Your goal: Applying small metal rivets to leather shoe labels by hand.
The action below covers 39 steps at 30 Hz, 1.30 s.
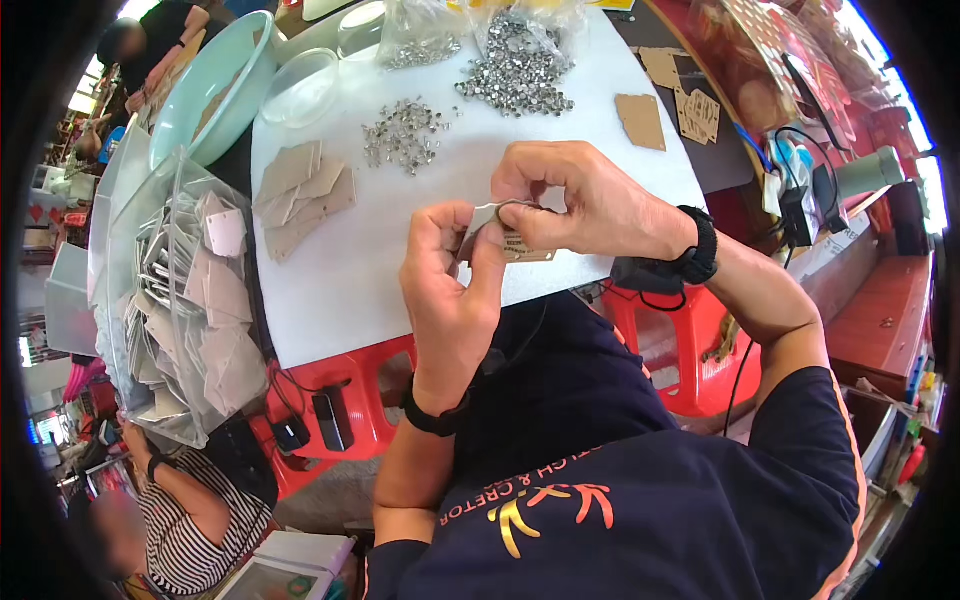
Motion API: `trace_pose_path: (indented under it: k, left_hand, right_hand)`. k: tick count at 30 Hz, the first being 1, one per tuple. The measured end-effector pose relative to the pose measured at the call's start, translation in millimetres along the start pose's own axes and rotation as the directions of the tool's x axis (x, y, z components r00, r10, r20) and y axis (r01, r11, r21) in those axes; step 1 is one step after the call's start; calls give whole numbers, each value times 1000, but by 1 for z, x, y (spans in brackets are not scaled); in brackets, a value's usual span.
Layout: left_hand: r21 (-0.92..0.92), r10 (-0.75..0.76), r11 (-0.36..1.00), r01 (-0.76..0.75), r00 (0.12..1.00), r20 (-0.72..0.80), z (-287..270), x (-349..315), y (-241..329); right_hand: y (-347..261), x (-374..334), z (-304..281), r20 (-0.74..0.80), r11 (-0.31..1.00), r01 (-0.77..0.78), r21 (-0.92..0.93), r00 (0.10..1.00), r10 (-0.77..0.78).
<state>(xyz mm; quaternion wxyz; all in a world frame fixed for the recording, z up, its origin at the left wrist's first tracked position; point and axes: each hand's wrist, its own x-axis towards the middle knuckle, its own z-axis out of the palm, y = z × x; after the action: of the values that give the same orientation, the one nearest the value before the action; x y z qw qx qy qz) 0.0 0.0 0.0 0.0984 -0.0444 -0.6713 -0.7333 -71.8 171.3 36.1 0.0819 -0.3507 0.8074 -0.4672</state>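
My left hand (450,300) and my right hand (580,205) meet over the near part of a white table (350,290). Between them they pinch a small tan card (528,254) with dark print on its lower part. The right thumb and index finger press near the card's top edge, and the left thumb lies against its face. Whether a small metal piece is under the fingertips, I cannot tell. To the left lies a stack of similar tan cards (305,195). Beyond the hands, small shiny metal pieces (405,135) are scattered.
A bigger heap of metal pieces (515,75) spills from a clear bag (540,25) at the back. At left stand a clear bin (180,205) full of cards, a pale green tub (262,75) and a clear bowl (300,90). One card (641,120) lies far right.
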Motion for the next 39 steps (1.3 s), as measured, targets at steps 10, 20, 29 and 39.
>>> trace_pose_path:
  k: [10, 20, 29, 39]
  left_hand:
    - [5, 20, 1000, -20, 1000, 5, 2, 1, -1]
    - [-309, -140, 946, 103, 985, -98, -16, 12, -2]
    - [-500, -104, 860, 105, 994, 30, -7, 7, -7]
    - [-517, -125, 856, 5, 972, -198, -5, -7, -6]
  right_hand:
    - [2, -2, -1, 10, 988, -101, 114, 995, 101]
    - [7, -12, -20, 266, 815, -398, 422, 913, 308]
    - [0, -15, -9, 235, 765, -399, 506, 917, 323]
    - [-20, 4, 11, 269, 827, -390, 404, 915, 300]
